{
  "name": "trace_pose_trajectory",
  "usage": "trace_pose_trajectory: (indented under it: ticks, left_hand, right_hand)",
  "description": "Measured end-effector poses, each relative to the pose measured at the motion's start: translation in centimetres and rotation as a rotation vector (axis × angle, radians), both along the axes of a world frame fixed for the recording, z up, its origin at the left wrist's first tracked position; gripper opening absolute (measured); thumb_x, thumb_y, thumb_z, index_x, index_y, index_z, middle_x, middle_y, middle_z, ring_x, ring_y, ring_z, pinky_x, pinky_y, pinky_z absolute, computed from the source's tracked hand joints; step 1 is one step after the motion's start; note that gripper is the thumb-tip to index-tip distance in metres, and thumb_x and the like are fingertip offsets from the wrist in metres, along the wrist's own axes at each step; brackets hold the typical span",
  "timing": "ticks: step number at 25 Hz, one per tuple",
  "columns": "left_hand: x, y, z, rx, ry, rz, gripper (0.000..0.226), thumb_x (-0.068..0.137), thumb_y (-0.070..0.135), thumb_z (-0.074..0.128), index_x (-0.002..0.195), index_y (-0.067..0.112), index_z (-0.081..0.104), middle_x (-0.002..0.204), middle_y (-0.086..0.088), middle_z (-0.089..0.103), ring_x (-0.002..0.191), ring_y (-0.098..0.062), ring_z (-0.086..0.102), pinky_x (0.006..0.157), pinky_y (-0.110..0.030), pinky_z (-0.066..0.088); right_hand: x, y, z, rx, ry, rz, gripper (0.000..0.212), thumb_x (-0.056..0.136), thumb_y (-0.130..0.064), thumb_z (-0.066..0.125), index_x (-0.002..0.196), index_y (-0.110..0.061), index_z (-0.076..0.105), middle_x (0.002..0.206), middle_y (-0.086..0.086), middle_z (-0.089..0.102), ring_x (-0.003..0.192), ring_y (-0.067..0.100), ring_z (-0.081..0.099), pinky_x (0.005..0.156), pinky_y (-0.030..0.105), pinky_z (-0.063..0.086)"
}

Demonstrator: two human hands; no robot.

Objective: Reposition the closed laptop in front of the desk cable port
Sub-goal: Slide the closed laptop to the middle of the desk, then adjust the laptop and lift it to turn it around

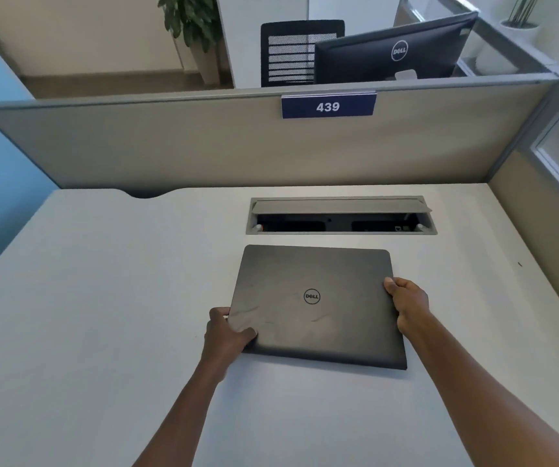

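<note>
Laptop: closed dark grey rectangular laptop (315,306) with a round logo, flat on the desk just in front of the port.
Left hand (226,335): clasps its near left corner.
Right hand (408,305): clasps its right edge.
Cable port: grey metal-framed recess (340,216), flap raised; dark inside, contents unclear.
Desk: pale grey top (103,298).

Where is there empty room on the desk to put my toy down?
Bare desk stretches left of the laptop, and more lies right of it toward the side panel. The crowded bit is the middle: both hands grip the laptop, with only a narrow strip before the cable port.
</note>
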State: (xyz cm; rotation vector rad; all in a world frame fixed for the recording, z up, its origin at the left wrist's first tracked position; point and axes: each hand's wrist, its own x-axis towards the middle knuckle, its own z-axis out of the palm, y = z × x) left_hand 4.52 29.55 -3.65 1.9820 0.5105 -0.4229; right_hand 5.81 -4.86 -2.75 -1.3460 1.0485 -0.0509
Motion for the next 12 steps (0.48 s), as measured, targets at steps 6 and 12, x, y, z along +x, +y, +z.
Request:
trace_pose_trajectory:
  ticks: [6,12]
  left_hand:
    - [-0.30,0.53,-0.44,0.007,-0.002,-0.027,0.071,0.055,0.034,0.082,0.114,0.030,0.042,0.118,-0.004,0.056,0.108,-0.023,0.059,0.083,-0.037,0.054]
    - [-0.31,0.57,-0.76,0.022,-0.034,-0.016,0.070,0.060,0.029,0.086,0.116,0.027,0.043,0.119,-0.006,0.056,0.107,-0.024,0.059,0.087,-0.041,0.055]
  right_hand:
    - [0.74,0.21,-0.53,-0.062,0.035,0.018,0.016,0.092,-0.023,0.066,0.103,-0.011,0.065,0.105,0.010,0.066,0.093,0.028,0.061,0.082,0.039,0.052]
    - [1.05,-0.12,-0.61,-0.065,0.053,0.048,0.022,0.093,-0.022,0.064,0.110,-0.008,0.066,0.106,0.012,0.065,0.094,0.029,0.061,0.083,0.039,0.052]
